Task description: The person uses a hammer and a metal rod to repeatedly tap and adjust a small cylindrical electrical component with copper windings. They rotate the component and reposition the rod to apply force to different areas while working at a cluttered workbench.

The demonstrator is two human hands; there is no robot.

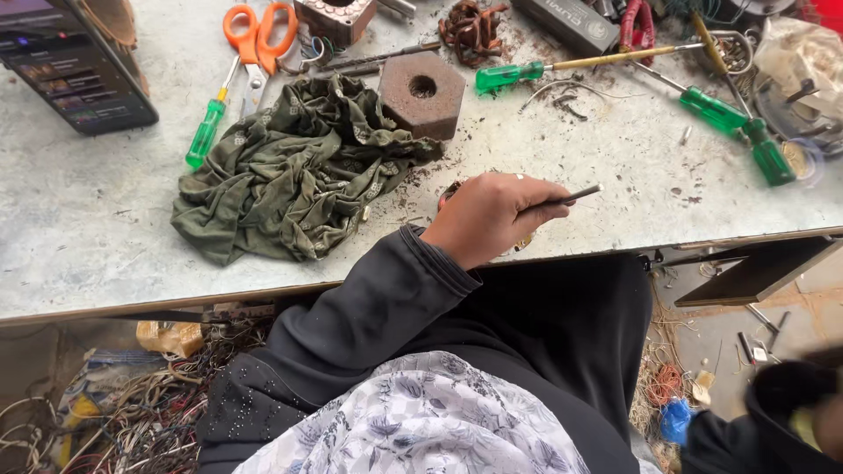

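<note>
The table (88, 219) is showing a matt, pale grey top, scuffed and gritty with dark crumbs toward 1 o'clock. A thin rod (575, 195) of dull dark metal is sticking out of the left hand (492, 215), whose sleeve (386, 298) is looking like soft black matt cloth. At 10 o'clock a rag (290, 171) of crumpled olive cloth is lying limp. The hexagonal block (422, 93) at 12 o'clock is looking rough and rusty brown. The screwdrivers (505, 76) are showing glossy, see-through green plastic handles, and the scissors (257, 35) are showing smooth orange plastic grips.
</note>
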